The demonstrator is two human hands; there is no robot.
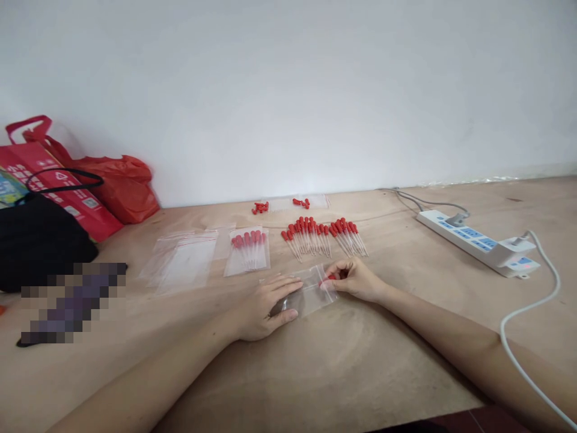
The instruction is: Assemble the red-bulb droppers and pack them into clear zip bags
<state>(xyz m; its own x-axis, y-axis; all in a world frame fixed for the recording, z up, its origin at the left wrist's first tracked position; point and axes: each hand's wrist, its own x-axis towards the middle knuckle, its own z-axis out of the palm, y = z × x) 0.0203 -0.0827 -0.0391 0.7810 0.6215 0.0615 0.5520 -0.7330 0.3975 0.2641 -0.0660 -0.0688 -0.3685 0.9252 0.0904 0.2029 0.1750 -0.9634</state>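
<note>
Red-bulbed slim clear droppers [331,279], count unclear, are sitting at the mouth of a clear plastic bag [311,294], our right hand [358,280] clamping its fingers on them, our left hand [268,304] pinning the bag, fingers apart, as we're apparently inserting, next needing a gentle push.

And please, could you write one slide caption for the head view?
Left hand resting on a clear bag, right hand pinching a red piece at its end, red-topped droppers lying beyond.
</note>
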